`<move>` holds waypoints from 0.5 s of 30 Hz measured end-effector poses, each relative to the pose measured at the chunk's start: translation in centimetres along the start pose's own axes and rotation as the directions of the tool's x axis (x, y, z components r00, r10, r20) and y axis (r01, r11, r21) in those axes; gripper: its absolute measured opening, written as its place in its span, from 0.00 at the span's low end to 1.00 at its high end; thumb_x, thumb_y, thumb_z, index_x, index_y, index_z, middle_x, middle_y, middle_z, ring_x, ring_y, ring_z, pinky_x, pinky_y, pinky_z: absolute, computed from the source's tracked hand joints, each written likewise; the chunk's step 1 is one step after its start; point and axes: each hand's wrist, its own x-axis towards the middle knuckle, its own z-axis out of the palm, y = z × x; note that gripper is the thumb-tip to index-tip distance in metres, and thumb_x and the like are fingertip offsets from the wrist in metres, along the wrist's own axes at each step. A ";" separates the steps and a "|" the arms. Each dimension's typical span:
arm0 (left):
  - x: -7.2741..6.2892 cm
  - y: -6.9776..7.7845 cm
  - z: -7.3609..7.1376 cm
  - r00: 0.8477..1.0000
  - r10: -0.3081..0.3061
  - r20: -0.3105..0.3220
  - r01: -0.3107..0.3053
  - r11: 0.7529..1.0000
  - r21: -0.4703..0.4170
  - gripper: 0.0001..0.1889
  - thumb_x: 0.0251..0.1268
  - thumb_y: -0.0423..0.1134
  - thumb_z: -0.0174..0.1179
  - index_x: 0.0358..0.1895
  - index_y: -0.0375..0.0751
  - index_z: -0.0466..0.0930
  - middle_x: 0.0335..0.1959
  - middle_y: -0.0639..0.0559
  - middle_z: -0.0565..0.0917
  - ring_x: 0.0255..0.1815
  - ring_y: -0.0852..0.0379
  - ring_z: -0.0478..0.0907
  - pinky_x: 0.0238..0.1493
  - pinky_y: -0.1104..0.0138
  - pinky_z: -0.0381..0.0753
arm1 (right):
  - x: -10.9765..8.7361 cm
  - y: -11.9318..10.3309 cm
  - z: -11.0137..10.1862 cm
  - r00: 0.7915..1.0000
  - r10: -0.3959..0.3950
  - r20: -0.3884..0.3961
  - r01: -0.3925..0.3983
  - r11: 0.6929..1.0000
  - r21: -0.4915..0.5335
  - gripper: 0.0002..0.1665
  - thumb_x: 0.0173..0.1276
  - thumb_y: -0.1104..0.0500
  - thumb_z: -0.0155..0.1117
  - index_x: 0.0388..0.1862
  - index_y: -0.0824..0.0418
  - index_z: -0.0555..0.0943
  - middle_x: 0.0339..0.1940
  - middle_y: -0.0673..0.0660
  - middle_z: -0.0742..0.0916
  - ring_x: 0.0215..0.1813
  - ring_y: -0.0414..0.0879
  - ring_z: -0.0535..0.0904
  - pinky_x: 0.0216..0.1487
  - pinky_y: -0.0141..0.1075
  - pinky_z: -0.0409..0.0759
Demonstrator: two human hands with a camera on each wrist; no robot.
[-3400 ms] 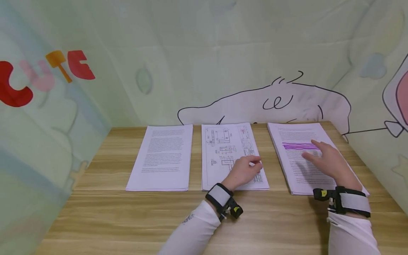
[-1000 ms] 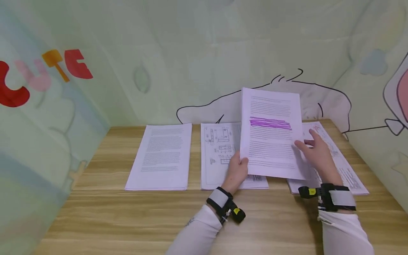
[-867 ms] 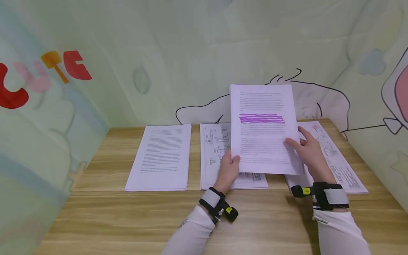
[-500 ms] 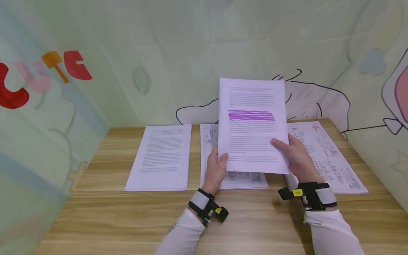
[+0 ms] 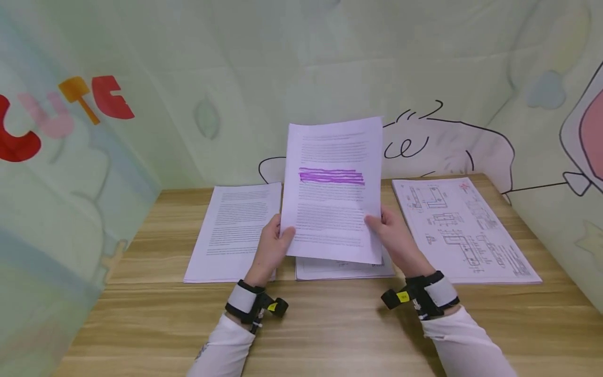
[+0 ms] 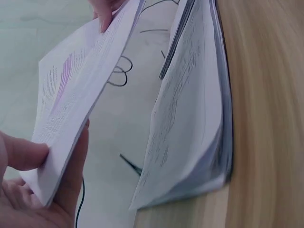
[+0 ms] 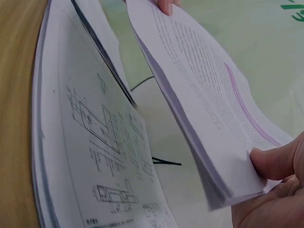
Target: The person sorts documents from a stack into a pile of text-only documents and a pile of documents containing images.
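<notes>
A thin stack of printed paper (image 5: 332, 209) with purple marker strokes is held up, tilted, above the middle of the table. My left hand (image 5: 270, 246) grips its lower left edge, thumb on the front. On the opposite edge my right hand (image 5: 399, 242) pinches it, the thumb on the printed face and fingers behind. Both wrist views show several sheets together in the held stack (image 7: 204, 123). Below it, mostly hidden, lies the middle paper stack (image 5: 344, 269).
A stack of text pages (image 5: 235, 230) lies on the left of the wooden table (image 5: 330, 324). To the right lies a stack topped by a technical drawing (image 5: 464, 230). A printed cloth backdrop (image 5: 235, 94) stands behind the table.
The purple-marked stack was lifted off the right pile, uncovering a drawing there. Both hands have carried it leftward, over the middle pile. My left hand came off the middle pile to grip it.
</notes>
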 end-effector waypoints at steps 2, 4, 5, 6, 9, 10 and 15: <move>-0.1 -0.4 -1.0 0.999 -0.032 -0.038 0.032 0.999 0.014 0.16 0.68 0.34 0.46 0.57 0.38 0.67 0.45 0.42 0.81 0.40 0.52 0.81 0.36 0.63 0.80 | 0.1 -0.2 1.1 1.000 -0.002 0.018 0.003 0.999 -0.049 0.26 0.72 0.60 0.44 0.68 0.63 0.59 0.54 0.62 0.76 0.49 0.52 0.72 0.48 0.39 0.70; -0.2 -0.8 -2.0 0.995 -0.065 -0.080 0.068 0.997 0.030 0.15 0.67 0.35 0.48 0.56 0.39 0.69 0.42 0.42 0.82 0.36 0.52 0.82 0.33 0.64 0.79 | 0.2 -0.3 2.3 0.999 -0.007 0.038 0.010 0.995 -0.101 0.26 0.72 0.62 0.43 0.68 0.63 0.59 0.53 0.61 0.76 0.48 0.52 0.72 0.46 0.39 0.70; -0.2 -1.2 -2.5 0.992 -0.078 -0.102 0.082 0.996 0.041 0.15 0.67 0.36 0.48 0.55 0.40 0.69 0.41 0.42 0.82 0.34 0.53 0.82 0.31 0.65 0.79 | 0.3 -0.3 2.8 0.999 -0.011 0.053 0.018 0.991 -0.130 0.26 0.71 0.62 0.42 0.68 0.63 0.59 0.53 0.61 0.76 0.47 0.52 0.72 0.46 0.39 0.69; -0.2 -1.6 -3.0 0.989 -0.084 -0.123 0.092 0.994 0.057 0.15 0.66 0.36 0.49 0.55 0.40 0.70 0.40 0.42 0.82 0.33 0.53 0.81 0.30 0.65 0.79 | 0.4 -0.3 3.3 0.997 -0.015 0.069 0.025 0.989 -0.145 0.26 0.71 0.63 0.42 0.68 0.63 0.59 0.53 0.60 0.76 0.47 0.51 0.72 0.45 0.39 0.69; -0.2 -1.9 -4.5 0.979 -0.117 -0.165 0.135 0.986 0.100 0.15 0.65 0.36 0.50 0.54 0.37 0.71 0.39 0.40 0.82 0.31 0.54 0.80 0.28 0.66 0.77 | 0.7 -0.3 4.9 0.994 -0.031 0.107 0.048 0.986 -0.159 0.26 0.70 0.65 0.41 0.68 0.62 0.59 0.53 0.59 0.77 0.47 0.50 0.72 0.46 0.39 0.69; -0.1 -2.3 -5.0 0.976 -0.123 -0.181 0.146 0.982 0.118 0.15 0.65 0.36 0.50 0.54 0.38 0.71 0.39 0.41 0.82 0.31 0.55 0.80 0.28 0.66 0.77 | 0.9 -0.3 5.4 0.993 -0.038 0.115 0.056 0.986 -0.156 0.27 0.70 0.65 0.42 0.68 0.61 0.59 0.53 0.59 0.77 0.48 0.49 0.73 0.47 0.39 0.69; -0.5 -2.6 -7.9 0.959 -0.109 -0.263 0.175 0.954 0.242 0.15 0.64 0.35 0.49 0.53 0.35 0.72 0.41 0.38 0.81 0.32 0.53 0.79 0.29 0.67 0.76 | 1.5 -0.4 8.2 0.991 -0.054 0.122 0.076 0.981 -0.180 0.26 0.69 0.63 0.49 0.66 0.57 0.63 0.49 0.56 0.81 0.43 0.47 0.77 0.42 0.37 0.73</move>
